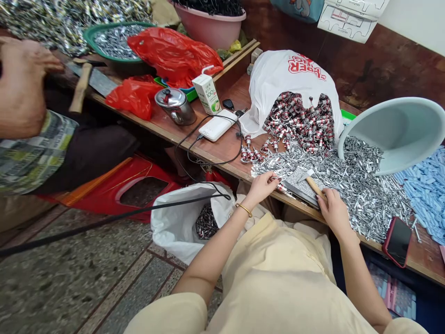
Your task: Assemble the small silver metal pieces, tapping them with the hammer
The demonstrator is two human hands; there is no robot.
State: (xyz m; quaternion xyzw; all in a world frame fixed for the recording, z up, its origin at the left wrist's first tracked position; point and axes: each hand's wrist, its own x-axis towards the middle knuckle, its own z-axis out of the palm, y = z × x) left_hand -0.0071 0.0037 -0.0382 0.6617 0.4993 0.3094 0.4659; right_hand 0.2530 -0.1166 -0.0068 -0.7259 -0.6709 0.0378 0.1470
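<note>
Reaching room seemingly lies above the metal pieces (368,208), blocked beyond by the white bag (273,76) and grey tub (408,134).

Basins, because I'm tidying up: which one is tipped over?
The pale grey basin beyond the right hand; its mouth faces sideways, while the pink basin and green basin stand upright.
</note>
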